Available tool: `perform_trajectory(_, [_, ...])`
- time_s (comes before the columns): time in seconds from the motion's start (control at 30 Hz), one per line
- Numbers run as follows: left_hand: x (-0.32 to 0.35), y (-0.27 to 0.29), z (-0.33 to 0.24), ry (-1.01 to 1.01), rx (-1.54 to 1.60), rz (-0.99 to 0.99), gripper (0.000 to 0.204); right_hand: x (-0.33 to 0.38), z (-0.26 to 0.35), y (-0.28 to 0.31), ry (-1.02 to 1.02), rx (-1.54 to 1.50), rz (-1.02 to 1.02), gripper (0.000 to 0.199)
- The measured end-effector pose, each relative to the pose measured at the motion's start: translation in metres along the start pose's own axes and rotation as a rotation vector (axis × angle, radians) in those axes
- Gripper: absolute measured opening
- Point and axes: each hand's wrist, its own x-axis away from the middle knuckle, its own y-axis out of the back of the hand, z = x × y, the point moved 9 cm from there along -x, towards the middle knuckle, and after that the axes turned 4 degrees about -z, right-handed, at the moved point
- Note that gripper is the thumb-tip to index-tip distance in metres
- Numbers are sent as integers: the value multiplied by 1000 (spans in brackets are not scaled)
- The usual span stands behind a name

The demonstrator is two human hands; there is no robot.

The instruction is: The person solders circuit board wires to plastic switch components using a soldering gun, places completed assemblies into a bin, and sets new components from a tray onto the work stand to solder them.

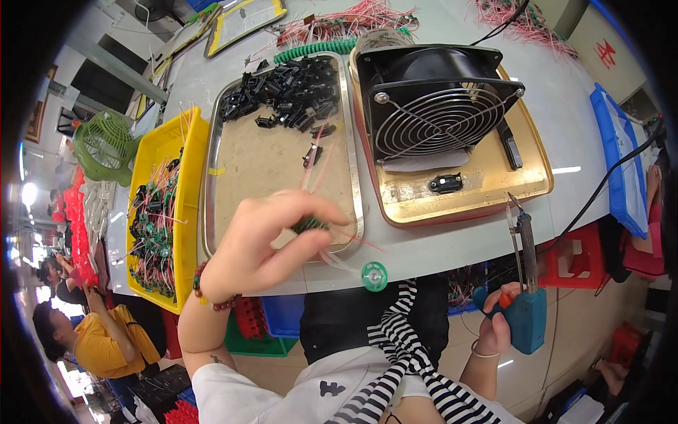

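Observation:
My left hand (275,240) is closed over the near edge of a metal tray (212,177), gripping a small dark green circuit board (309,225). Thin pink and white wires spread from it. A round green disc (374,276) with a pale centre hangs from the white wires, right of my fingertips. In the tray, a single black plastic part (312,154) lies just beyond my hand, near the wires. At the lower right, my right hand (497,325) is wrapped round the handle of a teal soldering gun (528,321), its metal tip pointing up beside a gold tray (417,212).
A pile of black plastic parts (286,92) fills the metal tray's far end. A yellow bin (187,212) of wired assemblies stands left. The gold tray holds a black fan (438,106) and one black part (446,184). A black cable (600,191) runs down the right.

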Motion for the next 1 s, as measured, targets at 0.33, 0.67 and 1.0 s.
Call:
perform_trajectory(0.33, [-39,-52,-9,-5,77,235,8,-2,12,-1,25,24,-26,48])
perform_trajectory(0.67, [-25,-43,4,-19,342,308,8,-3,7,8,10,6,-48,48])
perform_trajectory(1.0, [-39,-57,4,209,550,211,10,-3,7,2,24,23,-8,47])
